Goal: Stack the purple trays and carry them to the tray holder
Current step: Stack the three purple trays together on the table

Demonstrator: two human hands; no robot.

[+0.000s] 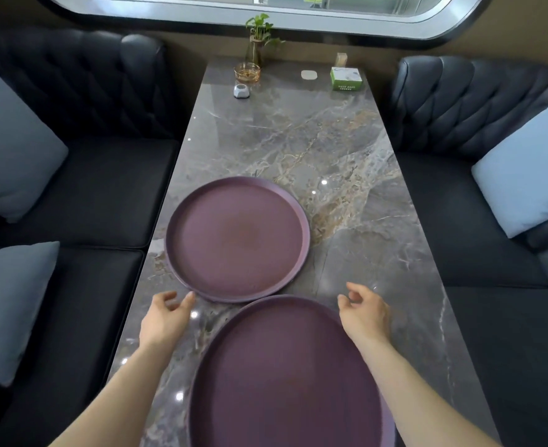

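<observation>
Your left hand and right hand reach forward, fingers loosely spread and holding nothing, flanking the near tray; the far tray lies just beyond on the table.

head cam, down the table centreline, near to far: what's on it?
Near purple tray → far purple tray → bare marble tabletop → small white gadget → amber glass dish → plant in vase.
</observation>
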